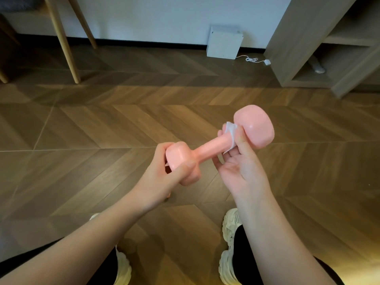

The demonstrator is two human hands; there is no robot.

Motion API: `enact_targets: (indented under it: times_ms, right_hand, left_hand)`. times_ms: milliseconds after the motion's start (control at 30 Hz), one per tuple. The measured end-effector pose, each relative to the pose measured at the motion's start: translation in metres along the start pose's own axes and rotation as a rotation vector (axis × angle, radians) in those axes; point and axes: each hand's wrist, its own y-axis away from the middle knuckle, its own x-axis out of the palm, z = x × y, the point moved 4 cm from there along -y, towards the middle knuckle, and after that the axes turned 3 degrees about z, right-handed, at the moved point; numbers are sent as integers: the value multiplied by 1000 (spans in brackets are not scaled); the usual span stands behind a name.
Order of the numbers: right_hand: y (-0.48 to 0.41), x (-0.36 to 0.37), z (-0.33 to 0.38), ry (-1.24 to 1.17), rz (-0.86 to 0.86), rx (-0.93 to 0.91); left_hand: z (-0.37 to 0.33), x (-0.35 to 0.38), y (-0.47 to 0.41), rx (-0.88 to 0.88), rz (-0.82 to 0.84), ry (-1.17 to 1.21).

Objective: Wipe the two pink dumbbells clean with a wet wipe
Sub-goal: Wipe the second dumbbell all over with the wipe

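Dumbbell (pixel 207 150), pink, held in the air above the wooden floor (pixel 102 124), tilted with its far head up to the right. My left hand (pixel 164 182) grips the near head, fingers and thumb curled round it. My right hand (pixel 240 167) holds the wet wipe (pixel 231 132) against the handle just below the far head, thumb and fingertips pinching it round the bar. White shoes (pixel 228 227) stand on the floor below. White box (pixel 224 43) sits against the wall.
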Motion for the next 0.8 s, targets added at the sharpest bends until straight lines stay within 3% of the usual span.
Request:
enact_targets:
  times_ms: [167,633,800]
  right_hand:
    - [3,0,1,-10,-5,24]
    - [1,5,5,141,327,5]
    - [-2,7,3,212,295,-31]
  left_hand:
    - [-12,0,4,244,-74,-275]
    - [-9,-6,0,102,-90,2]
    - [-7,-10,0,82,-77,4]
